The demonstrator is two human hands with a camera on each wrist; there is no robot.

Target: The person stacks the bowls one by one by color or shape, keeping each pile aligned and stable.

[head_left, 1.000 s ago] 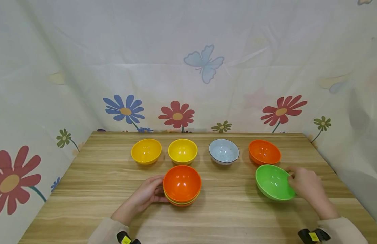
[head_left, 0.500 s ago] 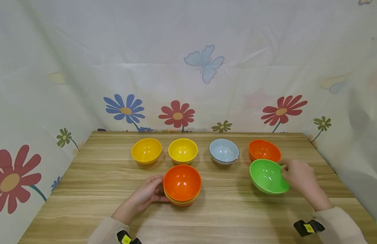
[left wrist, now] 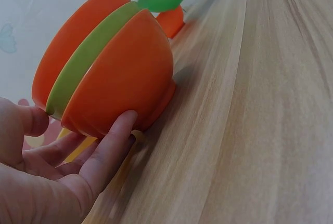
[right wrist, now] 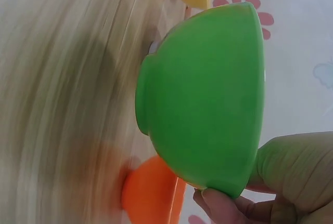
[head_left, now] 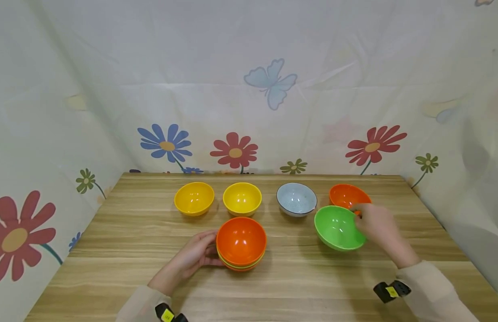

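My right hand (head_left: 378,226) pinches the rim of a green bowl (head_left: 339,228) between thumb and fingers. The right wrist view has the green bowl (right wrist: 208,94) raised above the tabletop, its foot off the wood. With my left hand (head_left: 193,256) I hold the left side of a stack of bowls (head_left: 241,241) on the table. In the left wrist view the stack shows an orange bowl (left wrist: 127,73) at the bottom, a yellow-green bowl (left wrist: 67,86) in the middle and another orange one on top. The thumb lies at the rims, while a fingertip touches the lowest bowl's side.
Along the back of the wooden table (head_left: 152,241) stand an amber-yellow bowl (head_left: 194,199), a yellow bowl (head_left: 242,199), a pale blue-grey bowl (head_left: 296,199) and an orange bowl (head_left: 347,194). The green bowl partly overlaps that orange one. A flowered cloth (head_left: 192,89) hangs behind.
My right hand has carried the green bowl leftward and slightly farther back, away from the table's right side. The left hand and the stack have stayed in place.
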